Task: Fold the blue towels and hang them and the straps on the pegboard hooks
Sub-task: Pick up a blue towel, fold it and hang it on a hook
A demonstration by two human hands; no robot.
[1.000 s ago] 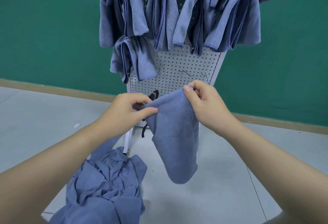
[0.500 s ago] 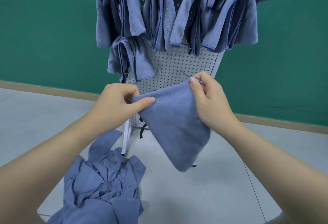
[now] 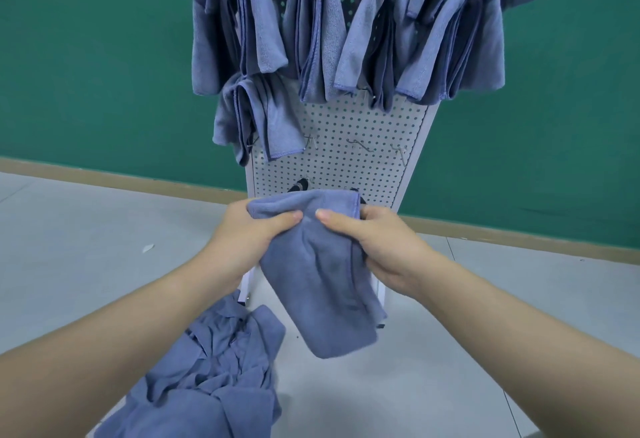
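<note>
- The pegboard stands upright on the floor against the green wall, and it's the anchor for everything here; its upper rows are already packed with hung towels draped over hooks, so that part of the job looks done.
- Below the pegboard's foot, to its lower left, a loose heap of towels sits on the floor, within easy reach and waiting its turn, I'd judge.
- Right in front of the pegboard's lower edge hangs the folded towel, doubled over so its fold runs along the top, ready to drop over a hook.
- The left hand pinches the towel's top-left corner, thumb on the near face; the right hand grips the top-right edge the same way. The hands are close together, keeping that fold taut.
- Mid-pegboard, bare hooks sit just above the towel — likely the target.
- Something dark, probably a strap, peeks out on the pegboard just above the towel's top edge; it's mostly hidden.
</note>
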